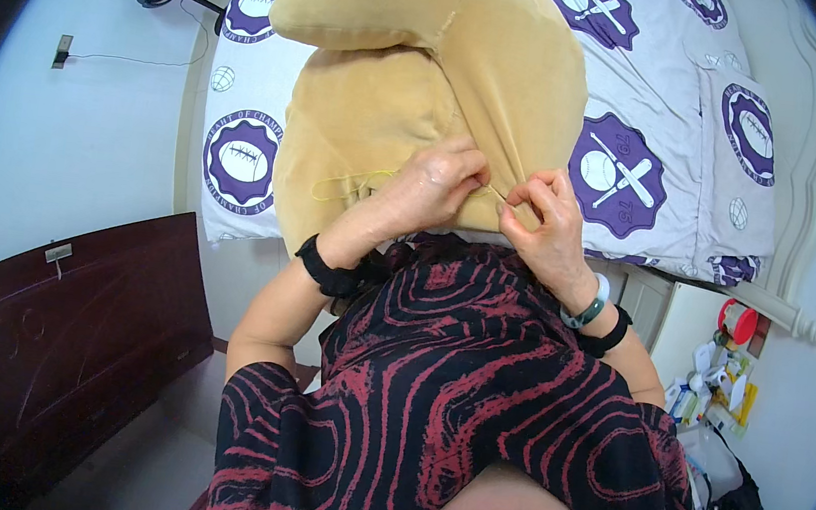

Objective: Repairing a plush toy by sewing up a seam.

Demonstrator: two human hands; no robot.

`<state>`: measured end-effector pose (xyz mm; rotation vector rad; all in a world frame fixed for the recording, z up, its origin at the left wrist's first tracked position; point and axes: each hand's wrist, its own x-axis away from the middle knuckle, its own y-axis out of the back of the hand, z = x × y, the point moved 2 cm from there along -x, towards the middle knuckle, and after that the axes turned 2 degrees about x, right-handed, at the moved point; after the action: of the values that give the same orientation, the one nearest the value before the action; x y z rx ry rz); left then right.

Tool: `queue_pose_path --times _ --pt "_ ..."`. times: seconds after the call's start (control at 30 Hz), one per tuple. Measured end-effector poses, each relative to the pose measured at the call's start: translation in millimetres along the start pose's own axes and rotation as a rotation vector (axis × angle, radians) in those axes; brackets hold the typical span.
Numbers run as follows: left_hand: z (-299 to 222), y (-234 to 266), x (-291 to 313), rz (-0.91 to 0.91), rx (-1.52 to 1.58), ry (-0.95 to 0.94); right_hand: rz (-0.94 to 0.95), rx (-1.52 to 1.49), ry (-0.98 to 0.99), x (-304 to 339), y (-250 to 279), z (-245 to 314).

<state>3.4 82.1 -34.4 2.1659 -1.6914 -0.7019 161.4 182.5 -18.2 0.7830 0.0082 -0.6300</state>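
Across the near edge of the bed (687, 105), the tan plush toy (371, 90) is being supported, open sheet being left rightward. Its near side is being pinched by the fingers of the left hand (440, 176) and right hand (546, 212), closely spaced. Yellow thread (341, 179) is lying looped beside the left wrist.

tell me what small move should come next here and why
I'd probably have the left hand ease the loose yellow thread straight, while the right hand holds its pinch. The thread lies looped over the tan plush toy, close beside the left forearm, so it could snag there, and both hands are pinching close together near the toy's lower edge.
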Motion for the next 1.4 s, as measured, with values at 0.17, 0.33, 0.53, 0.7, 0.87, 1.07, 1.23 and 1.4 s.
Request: queue_pose_path --times 0.17,0.33,0.53,0.7,0.87,1.07,1.23,1.4 --pt "-3 8 1 0.017 0.023 0.018 0.031 0.007 0.006 0 1 2" --pt "-1 7 4 0.021 0.03 0.053 0.039 -0.009 0.014 3 -1 0" --pt "-5 4 7 -0.039 -0.002 0.045 0.032 -0.01 0.019 4 0 1" --pt "-7 6 11 -0.053 0.018 0.094 0.014 -0.013 0.021 2 2 0" --pt "-8 9 18 -0.09 0.049 0.134 0.015 -0.022 0.034 4 1 2" --pt "-7 11 21 -0.111 0.033 0.14 0.031 -0.07 0.007 4 2 5" --pt "-7 14 23 -0.112 0.058 0.203 0.055 -0.101 -0.014 6 0 4" --pt "-6 14 22 -0.107 0.056 0.17 0.03 -0.091 0.028 4 1 4"
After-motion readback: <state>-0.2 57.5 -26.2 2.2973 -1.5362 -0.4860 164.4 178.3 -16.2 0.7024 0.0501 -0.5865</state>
